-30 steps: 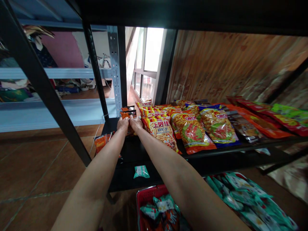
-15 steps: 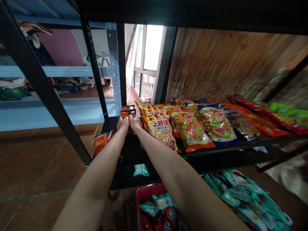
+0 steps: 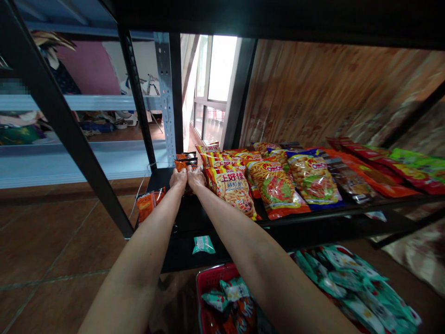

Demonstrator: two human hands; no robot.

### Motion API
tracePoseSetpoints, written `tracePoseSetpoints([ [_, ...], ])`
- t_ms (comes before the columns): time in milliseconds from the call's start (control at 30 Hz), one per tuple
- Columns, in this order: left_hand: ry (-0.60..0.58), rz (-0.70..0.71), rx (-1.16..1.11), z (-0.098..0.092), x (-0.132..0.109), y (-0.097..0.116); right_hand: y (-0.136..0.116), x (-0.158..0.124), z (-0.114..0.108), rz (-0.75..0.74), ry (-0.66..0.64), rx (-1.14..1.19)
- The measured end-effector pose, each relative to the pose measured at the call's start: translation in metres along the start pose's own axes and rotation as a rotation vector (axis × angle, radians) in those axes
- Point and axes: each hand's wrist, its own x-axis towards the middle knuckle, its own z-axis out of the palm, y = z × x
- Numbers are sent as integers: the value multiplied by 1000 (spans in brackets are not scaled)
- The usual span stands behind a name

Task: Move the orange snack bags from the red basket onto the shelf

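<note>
Both my hands reach to the back left of the black shelf (image 3: 187,218). My left hand (image 3: 178,178) and my right hand (image 3: 195,177) are side by side, fingers closed round a small orange snack bag (image 3: 186,164) that stands upright. Another orange bag (image 3: 186,155) shows just behind it. To the right of my right hand stands a row of yellow and red prawn-cracker bags (image 3: 229,185). Left of my left forearm, one more orange snack bag (image 3: 148,204) leans at the shelf's left edge. My hands hide the lower part of the held bag.
Large snack bags (image 3: 274,188) and flat red and green packets line the shelf to the right. A small green packet (image 3: 203,244) lies on the lower shelf. Below stand a red basket (image 3: 208,278) of green and orange packets and a heap of green packets (image 3: 358,283). A black post (image 3: 139,97) rises at left.
Almost nothing differs. My hands keep their hold on the orange bag at the same spot, and the view has shifted very slightly.
</note>
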Motion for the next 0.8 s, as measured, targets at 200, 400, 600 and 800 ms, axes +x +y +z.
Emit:
tracePoseSetpoints([
  [200, -17, -26, 45, -1, -3, 2, -1, -1, -1, 1, 7, -11],
  [400, -25, -33, 69, 0, -2, 0, 1, 2, 3, -4, 13, -27],
  [600, -46, -35, 47, -3, -1, 2, 3, 4, 2, -25, 1, -43],
  [800, -47, -37, -15, -8, 0, 5, 3, 2, 0, -50, -4, -51],
])
